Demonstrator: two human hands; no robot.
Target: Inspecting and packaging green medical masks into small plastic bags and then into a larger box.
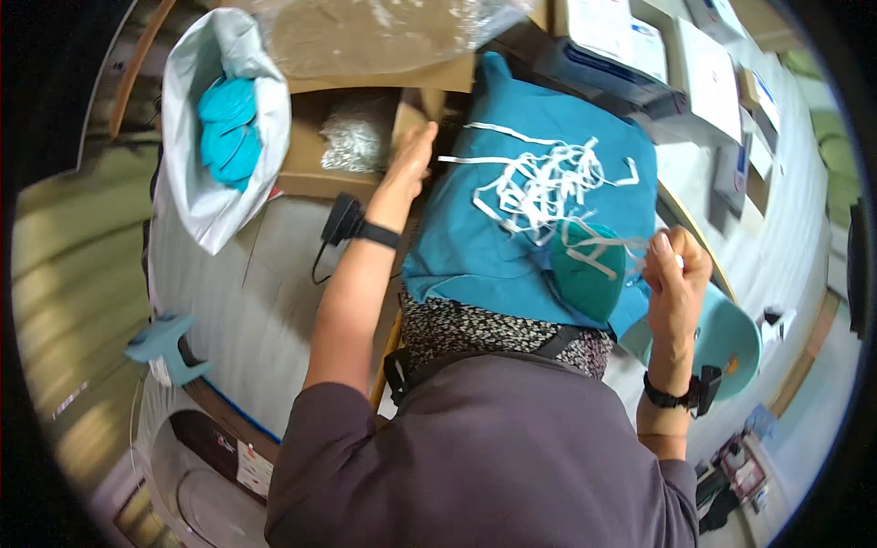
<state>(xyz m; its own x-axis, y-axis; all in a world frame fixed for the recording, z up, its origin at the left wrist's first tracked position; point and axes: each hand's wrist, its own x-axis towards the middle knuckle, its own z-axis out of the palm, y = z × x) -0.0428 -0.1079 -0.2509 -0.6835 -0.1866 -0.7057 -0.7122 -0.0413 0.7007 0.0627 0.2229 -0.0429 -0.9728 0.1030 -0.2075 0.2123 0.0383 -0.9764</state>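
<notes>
Left hand [408,163] stretches forward, fingers flat and apart, over the cardboard box [315,146]; right hand [676,265] is raised, pinching white straps [548,187].

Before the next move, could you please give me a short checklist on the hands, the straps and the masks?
1. Right hand pinching a white strap: ok, fingers closed on it.
2. Teal mask resting on the blue cloth: ok, just left of the right hand.
3. Strap pile free of tangles: not ok, loops cross each other.
4. Left hand empty: cannot tell, it reaches toward the cardboard box, palm hidden.
5. White bag open with teal masks inside: ok.
6. Light blue bowl beside the right wrist: ok, contents cannot be told.
</notes>
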